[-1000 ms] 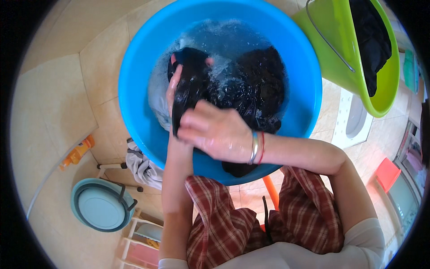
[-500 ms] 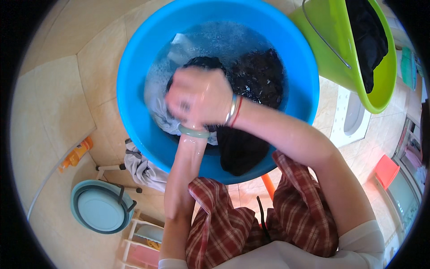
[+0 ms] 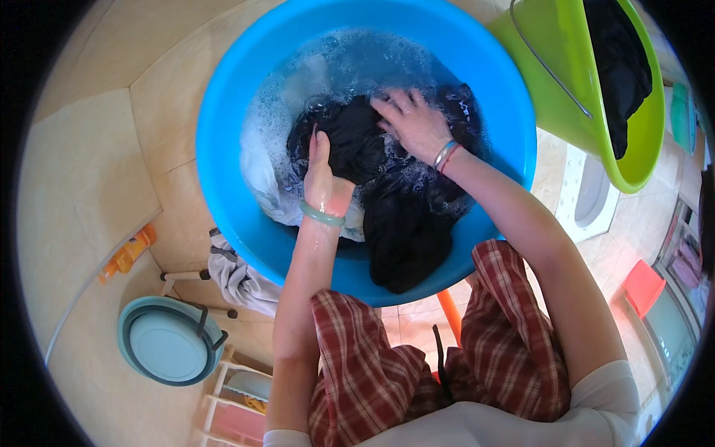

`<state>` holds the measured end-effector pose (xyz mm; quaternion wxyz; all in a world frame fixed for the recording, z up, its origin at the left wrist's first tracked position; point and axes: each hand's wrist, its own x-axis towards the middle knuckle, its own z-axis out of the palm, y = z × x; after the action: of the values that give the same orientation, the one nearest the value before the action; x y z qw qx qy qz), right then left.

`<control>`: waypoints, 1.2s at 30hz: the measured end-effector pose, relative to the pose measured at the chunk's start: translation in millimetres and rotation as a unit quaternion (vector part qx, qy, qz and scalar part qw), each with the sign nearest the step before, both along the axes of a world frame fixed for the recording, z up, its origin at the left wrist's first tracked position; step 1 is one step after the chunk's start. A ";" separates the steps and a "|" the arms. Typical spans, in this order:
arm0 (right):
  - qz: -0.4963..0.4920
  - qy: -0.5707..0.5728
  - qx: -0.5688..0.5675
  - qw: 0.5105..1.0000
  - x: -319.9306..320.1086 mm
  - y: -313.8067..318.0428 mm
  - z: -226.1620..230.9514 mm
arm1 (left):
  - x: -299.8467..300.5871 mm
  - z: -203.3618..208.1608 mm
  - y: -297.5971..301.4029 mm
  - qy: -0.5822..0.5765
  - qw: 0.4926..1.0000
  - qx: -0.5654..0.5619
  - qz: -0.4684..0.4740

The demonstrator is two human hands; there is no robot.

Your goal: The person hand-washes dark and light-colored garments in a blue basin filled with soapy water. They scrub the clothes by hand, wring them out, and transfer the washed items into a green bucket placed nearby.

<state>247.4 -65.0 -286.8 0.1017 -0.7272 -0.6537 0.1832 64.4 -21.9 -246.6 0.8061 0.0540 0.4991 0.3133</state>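
Both hands are down in a big blue basin [image 3: 223, 134] of soapy water, working a black garment [image 3: 357, 145] that lies heaped in the middle of the basin. The left hand [image 3: 324, 182], with a pale green bangle [image 3: 322, 215] at the wrist, has its fingers closed around a fold at the near-left side of the heap. The right hand [image 3: 417, 123] lies on the far-right side, fingers spread flat and pressed onto the cloth. The bunched part sits directly between the two hands, with neither hand clearly nearer. The garment's long axis runs from that bunch toward the near right, where a dark tail [image 3: 406, 246] drapes down to the near rim. A pale cloth [image 3: 261, 179] lies in the suds at the left. A green bucket [image 3: 566, 74] holding more dark cloth stands far right, and a light blue lidded tub [image 3: 167, 343] sits on the tiled floor at near left.
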 end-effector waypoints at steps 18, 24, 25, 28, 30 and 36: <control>0.191 0.219 0.272 0.917 -102.3 -21.2 118.0 | -14.3 -31.9 18.8 -0.434 0.895 -0.077 -0.072; 0.116 0.234 0.359 0.896 -104.1 12.7 105.2 | -18.4 -17.1 5.4 -0.283 0.958 0.040 0.016; 0.102 0.237 0.370 0.893 -101.8 19.3 98.6 | -16.2 -14.0 -0.1 -0.257 0.965 0.050 0.028; 0.046 0.168 0.308 0.935 -57.6 33.5 60.5 | 6.9 -26.7 -22.8 -0.206 0.976 0.045 0.060; -0.005 0.099 0.179 0.979 -8.0 52.0 19.7 | 23.3 26.3 -11.5 -0.029 0.998 -0.048 0.027; -0.167 0.026 0.066 0.983 15.4 27.5 -8.3 | -8.3 11.3 2.1 -0.076 0.997 -0.006 0.001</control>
<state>262.8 -37.6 -295.1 0.1955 -0.8130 -0.5306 0.1386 56.1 -19.8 -235.3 0.8418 0.0249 0.4380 0.3146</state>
